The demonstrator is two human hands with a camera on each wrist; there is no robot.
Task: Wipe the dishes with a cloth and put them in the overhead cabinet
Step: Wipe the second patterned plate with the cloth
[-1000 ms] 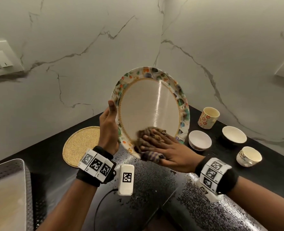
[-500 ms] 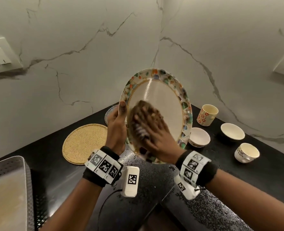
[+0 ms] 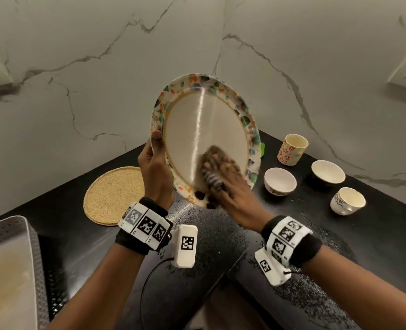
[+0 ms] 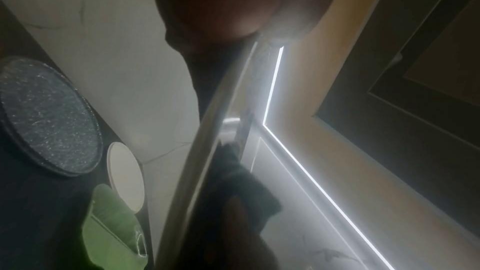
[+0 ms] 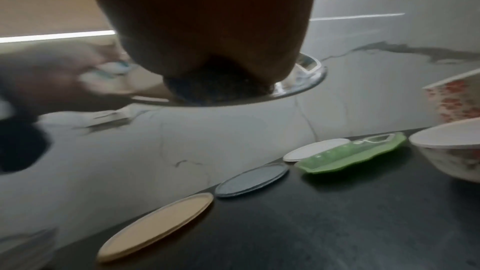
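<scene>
Left hand (image 3: 155, 172) gripped the left rim of the oval patterned plate (image 3: 197, 129), thumb over the front edge, fingers behind, its grip clamped on the rim. The plate stood nearly upright, lifted clear of the black bench (image 3: 340, 239), face toward the camera.

Right hand (image 3: 230, 189) lay flat on the plate's lower right face, fingers extended and pressing a brown striped cloth (image 3: 215, 163) against it; the cloth was bunched under the fingers and blurred. The right wrist view showed the same dark wad of cloth under the palm, on the plate.

On the bench to the right stood a floral cup (image 3: 292, 150), two white bowls (image 3: 280, 183) (image 3: 328, 172) and a patterned cup (image 3: 347, 201), all apart from one another. To the left, a round woven mat (image 3: 112, 195) lay flat near the wall. The right wrist view picked up a row along the wall: a tan disc (image 5: 155, 226), a grey plate (image 5: 252, 180), a white plate (image 5: 315, 149) and a green leaf-shaped dish (image 5: 350, 155). A grey perforated tray (image 3: 13, 265) sat at the lower left. Marble wall behind, with socket plates on both sides.
</scene>
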